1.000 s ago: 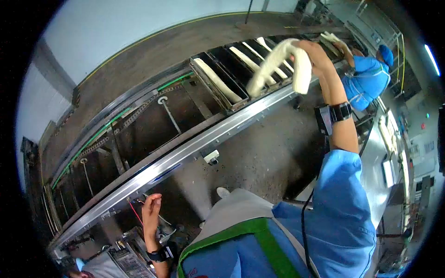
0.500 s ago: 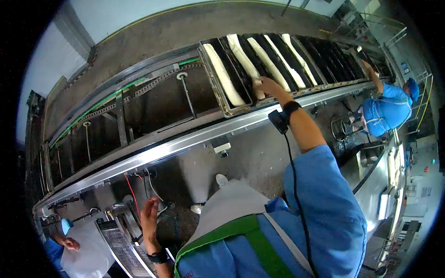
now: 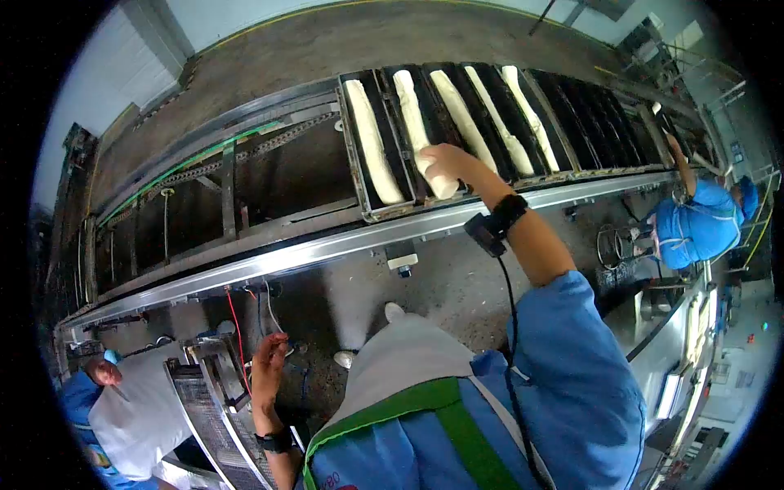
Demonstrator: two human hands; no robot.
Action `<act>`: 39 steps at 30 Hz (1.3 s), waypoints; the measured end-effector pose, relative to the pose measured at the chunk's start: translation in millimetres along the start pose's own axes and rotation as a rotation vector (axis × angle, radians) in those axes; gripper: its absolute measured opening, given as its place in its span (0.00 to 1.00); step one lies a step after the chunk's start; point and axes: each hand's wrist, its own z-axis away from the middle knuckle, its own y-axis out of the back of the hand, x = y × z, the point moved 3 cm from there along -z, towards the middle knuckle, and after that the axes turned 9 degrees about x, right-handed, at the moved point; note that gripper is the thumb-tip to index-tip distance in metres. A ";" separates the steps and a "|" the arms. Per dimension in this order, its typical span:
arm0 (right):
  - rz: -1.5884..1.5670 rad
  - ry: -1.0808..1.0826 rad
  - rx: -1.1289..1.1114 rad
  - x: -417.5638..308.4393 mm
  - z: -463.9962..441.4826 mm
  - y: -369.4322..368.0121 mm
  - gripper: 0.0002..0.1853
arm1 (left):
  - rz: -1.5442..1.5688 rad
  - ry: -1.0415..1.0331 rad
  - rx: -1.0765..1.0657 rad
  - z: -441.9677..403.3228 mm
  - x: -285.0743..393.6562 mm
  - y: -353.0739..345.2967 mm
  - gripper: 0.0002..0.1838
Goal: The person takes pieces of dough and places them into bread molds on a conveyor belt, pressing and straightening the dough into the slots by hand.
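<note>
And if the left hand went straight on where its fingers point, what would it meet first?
Probably the white cable ahead of the left hand, before the conveyor's metal side rail; depth is unclear, so it might miss the cable.

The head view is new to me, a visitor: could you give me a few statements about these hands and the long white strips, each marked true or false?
1. The right hand is touching a white strip. True.
2. The left hand is touching that same strip. False: it is held well away from it, with nothing in it.
3. There is a dark wristband on the left wrist. True.
4. All the white strips are piled in one heap. False: they lie side by side, with gaps between them.
5. Another person in blue is at the right of the picture. True.
</note>
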 end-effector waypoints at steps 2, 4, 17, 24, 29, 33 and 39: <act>0.011 0.032 0.005 5.0 1.2 -11.4 0.32 | 0.041 0.006 0.007 7.7 -10.1 -9.8 0.11; 0.098 0.008 0.068 0.4 2.1 -10.3 0.28 | 0.079 0.008 0.032 14.4 -6.5 -22.0 0.12; 0.174 0.179 0.444 63.9 -9.5 107.5 0.16 | 0.117 0.099 0.146 35.4 14.1 -88.0 0.10; 0.011 -0.253 0.399 237.0 -106.6 165.1 0.25 | 0.358 0.222 0.257 53.7 21.8 -128.8 0.10; -0.062 -0.288 0.538 264.0 -140.7 169.7 0.32 | -0.061 0.136 0.246 70.5 -0.6 -153.0 0.09; 0.183 -0.071 0.423 280.0 -158.7 179.8 0.26 | 0.122 0.177 0.285 93.0 17.5 -187.0 0.10; 0.528 0.081 -0.282 327.2 -214.9 178.8 0.24 | -0.114 0.247 0.233 111.0 59.3 -232.9 0.10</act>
